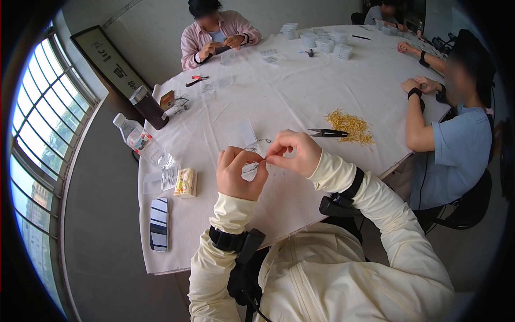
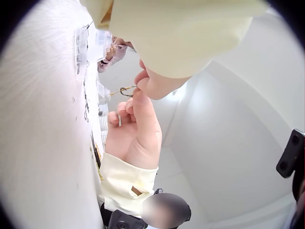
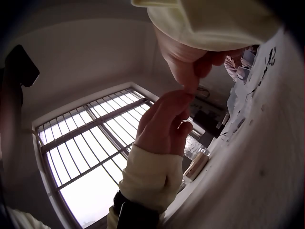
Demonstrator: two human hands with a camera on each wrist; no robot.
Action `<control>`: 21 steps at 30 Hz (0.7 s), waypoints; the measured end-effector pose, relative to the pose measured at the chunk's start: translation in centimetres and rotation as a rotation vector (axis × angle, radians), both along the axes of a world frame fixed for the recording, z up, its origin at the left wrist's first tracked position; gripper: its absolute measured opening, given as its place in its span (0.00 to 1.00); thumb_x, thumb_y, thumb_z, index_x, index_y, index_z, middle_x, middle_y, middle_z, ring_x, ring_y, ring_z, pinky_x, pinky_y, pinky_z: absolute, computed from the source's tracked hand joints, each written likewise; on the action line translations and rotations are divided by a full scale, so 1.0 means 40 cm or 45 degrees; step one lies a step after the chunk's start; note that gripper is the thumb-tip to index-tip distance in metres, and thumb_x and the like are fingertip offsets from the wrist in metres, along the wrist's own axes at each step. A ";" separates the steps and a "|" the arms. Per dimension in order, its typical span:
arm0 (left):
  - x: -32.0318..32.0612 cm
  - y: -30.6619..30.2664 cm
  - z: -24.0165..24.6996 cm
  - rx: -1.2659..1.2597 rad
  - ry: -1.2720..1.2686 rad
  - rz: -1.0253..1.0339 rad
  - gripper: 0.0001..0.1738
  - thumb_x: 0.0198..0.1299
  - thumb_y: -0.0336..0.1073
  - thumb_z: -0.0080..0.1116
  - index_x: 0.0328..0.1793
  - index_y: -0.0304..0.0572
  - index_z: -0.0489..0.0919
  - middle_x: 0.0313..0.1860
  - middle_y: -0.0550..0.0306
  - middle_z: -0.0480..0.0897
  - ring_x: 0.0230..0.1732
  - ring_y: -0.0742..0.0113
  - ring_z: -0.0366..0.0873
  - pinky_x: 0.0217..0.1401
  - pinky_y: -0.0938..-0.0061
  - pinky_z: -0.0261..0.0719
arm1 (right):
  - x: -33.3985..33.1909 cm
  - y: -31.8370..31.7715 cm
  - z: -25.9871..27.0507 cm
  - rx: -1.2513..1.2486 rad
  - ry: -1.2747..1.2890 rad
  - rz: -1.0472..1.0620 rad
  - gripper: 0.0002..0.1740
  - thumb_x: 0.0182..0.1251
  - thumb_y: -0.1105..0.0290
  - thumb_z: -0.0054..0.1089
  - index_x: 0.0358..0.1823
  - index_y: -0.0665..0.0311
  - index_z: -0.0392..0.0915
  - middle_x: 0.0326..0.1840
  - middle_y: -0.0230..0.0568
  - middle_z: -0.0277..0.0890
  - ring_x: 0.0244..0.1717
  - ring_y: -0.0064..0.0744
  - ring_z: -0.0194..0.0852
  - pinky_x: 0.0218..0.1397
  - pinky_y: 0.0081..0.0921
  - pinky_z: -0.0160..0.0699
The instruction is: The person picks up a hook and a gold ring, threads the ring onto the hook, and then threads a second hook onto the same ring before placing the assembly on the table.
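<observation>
Both hands meet over the near part of the table, fingertips together. My left hand [image 1: 238, 174] and my right hand [image 1: 295, 153] each pinch with thumb and forefinger at a small dark fish hook [image 2: 125, 91]. A thin gold strip [image 2: 114, 93] sticks out beside the hook in the left wrist view; the fingertips hide part of both. In the right wrist view, fingers cover most of the hook. Beneath the hands, dark hooks or lines [image 1: 260, 143] lie on the cloth beside a clear plastic sheet [image 1: 244, 131].
Black-handled scissors [image 1: 330, 132] lie by a pile of gold strips [image 1: 351, 126] to the right. Left are a water bottle [image 1: 140, 140], a dark flask [image 1: 150, 110], a tissue pack [image 1: 185, 182] and a phone [image 1: 159, 225]. Other people sit around the table [image 1: 289, 102]; plastic boxes [image 1: 324, 43] stand at the back.
</observation>
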State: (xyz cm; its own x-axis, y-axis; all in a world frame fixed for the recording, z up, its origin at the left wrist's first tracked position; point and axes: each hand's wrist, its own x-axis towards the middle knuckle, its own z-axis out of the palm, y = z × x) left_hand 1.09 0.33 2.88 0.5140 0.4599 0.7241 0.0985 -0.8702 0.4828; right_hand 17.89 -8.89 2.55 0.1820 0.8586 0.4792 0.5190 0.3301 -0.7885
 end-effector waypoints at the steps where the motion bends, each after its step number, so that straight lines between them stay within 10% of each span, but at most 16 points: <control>1: 0.000 0.000 0.001 0.036 0.011 0.017 0.07 0.45 0.26 0.69 0.31 0.44 0.83 0.32 0.58 0.77 0.36 0.61 0.76 0.39 0.68 0.75 | 0.000 0.001 -0.002 0.000 0.000 0.000 0.05 0.58 0.71 0.71 0.34 0.63 0.85 0.32 0.31 0.79 0.37 0.25 0.73 0.41 0.23 0.68; 21: -0.006 -0.001 0.000 -0.122 0.061 0.052 0.06 0.45 0.25 0.67 0.30 0.43 0.83 0.32 0.60 0.78 0.37 0.60 0.76 0.39 0.67 0.75 | -0.008 0.005 -0.008 0.300 -0.324 -0.056 0.05 0.52 0.79 0.69 0.30 0.63 0.82 0.31 0.34 0.78 0.37 0.32 0.76 0.43 0.29 0.75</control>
State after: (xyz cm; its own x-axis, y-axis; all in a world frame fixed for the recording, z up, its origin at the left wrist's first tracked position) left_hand 0.85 0.29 2.88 0.5267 0.5471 0.6507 0.1577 -0.8150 0.5576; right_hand 17.58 -8.68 2.24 0.0654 0.7132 0.6979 0.7069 0.4605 -0.5369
